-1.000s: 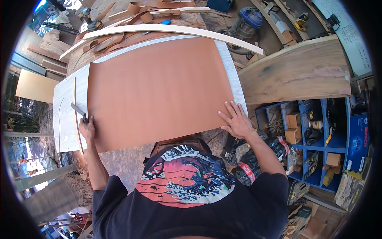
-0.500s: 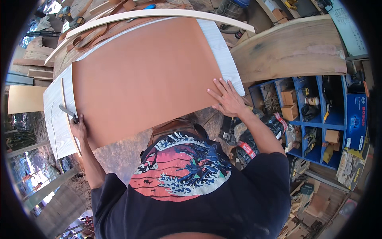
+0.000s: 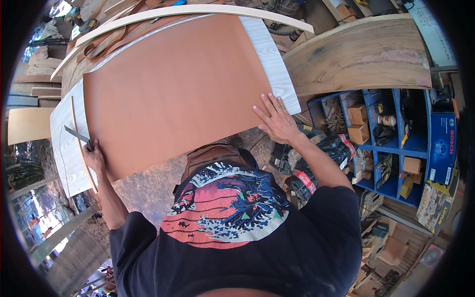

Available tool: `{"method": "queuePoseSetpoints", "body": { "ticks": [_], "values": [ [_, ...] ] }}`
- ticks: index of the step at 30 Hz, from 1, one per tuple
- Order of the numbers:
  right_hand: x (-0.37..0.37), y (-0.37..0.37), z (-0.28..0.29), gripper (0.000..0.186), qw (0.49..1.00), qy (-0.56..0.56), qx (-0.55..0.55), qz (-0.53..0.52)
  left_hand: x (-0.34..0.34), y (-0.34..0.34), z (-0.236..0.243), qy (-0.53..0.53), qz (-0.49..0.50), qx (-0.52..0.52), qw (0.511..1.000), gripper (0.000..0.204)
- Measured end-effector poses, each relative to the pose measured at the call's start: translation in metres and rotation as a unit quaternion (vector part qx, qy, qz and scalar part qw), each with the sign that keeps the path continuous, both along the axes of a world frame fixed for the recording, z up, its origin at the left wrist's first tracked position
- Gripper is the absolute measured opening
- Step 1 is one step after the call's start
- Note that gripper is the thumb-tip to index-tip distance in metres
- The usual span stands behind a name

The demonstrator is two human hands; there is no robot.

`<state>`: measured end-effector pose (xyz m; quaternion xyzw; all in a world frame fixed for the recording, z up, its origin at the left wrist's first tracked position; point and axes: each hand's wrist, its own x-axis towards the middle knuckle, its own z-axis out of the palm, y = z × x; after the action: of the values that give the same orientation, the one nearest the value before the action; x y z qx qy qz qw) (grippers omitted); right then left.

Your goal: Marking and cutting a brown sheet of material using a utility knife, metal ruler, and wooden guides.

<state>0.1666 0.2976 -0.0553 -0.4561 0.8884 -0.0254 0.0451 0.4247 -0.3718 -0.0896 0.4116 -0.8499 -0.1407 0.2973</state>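
Observation:
A large smooth brown sheet (image 3: 173,89) lies over a pale wood-grain board (image 3: 269,54), whose ends show at left and right. At the sheet's lower left edge, my left hand (image 3: 94,156) is closed round the dark handle of a knife (image 3: 78,136); its blade points up and left. The blade crosses a thin wooden strip (image 3: 75,121) that lies along the board's left end. My right hand (image 3: 279,121) rests flat with fingers spread on the sheet's lower right corner, holding nothing.
A long pale wooden strip (image 3: 198,9) crosses the far side, near brown offcut bands (image 3: 106,42). To the right are a wide wooden plank (image 3: 361,54), a blue compartment shelf (image 3: 393,148) with small boxes, and a black bag (image 3: 324,161) beside me.
The whole view has shifted slightly, so the sheet and board appear a little further left and up. The knife blade tilts further left. My right hand stays spread on the sheet.

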Motion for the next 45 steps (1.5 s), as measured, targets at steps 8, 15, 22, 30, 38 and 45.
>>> {"method": "queuePoseSetpoints", "body": {
  "ticks": [8,15,22,30,38,45],
  "values": [
    [-0.001,0.011,-0.001,0.067,0.999,-0.017,-0.015,-0.034,0.012,-0.003,0.002,0.012,0.069,-0.021,0.997,0.064],
    [0.006,0.039,-0.006,0.072,0.993,-0.017,-0.071,-0.094,-0.041,0.159,0.092,0.080,-0.169,0.029,0.982,0.040],
    [0.014,0.012,-0.012,0.077,0.984,-0.007,-0.150,-0.095,-0.117,0.378,0.067,-0.035,-0.487,0.110,0.866,0.034],
    [0.017,-0.024,-0.006,0.079,0.974,-0.013,-0.202,-0.098,-0.162,0.422,0.048,-0.095,-0.586,0.013,0.804,0.038],
    [0.024,-0.049,0.001,0.075,0.968,-0.023,-0.219,-0.115,-0.166,0.412,0.043,-0.133,-0.561,-0.107,0.810,0.043],
    [0.072,-0.072,-0.008,0.029,0.881,-0.041,-0.374,-0.286,-0.167,0.406,0.046,-0.112,-0.568,-0.146,0.802,0.041]
  ]
}}
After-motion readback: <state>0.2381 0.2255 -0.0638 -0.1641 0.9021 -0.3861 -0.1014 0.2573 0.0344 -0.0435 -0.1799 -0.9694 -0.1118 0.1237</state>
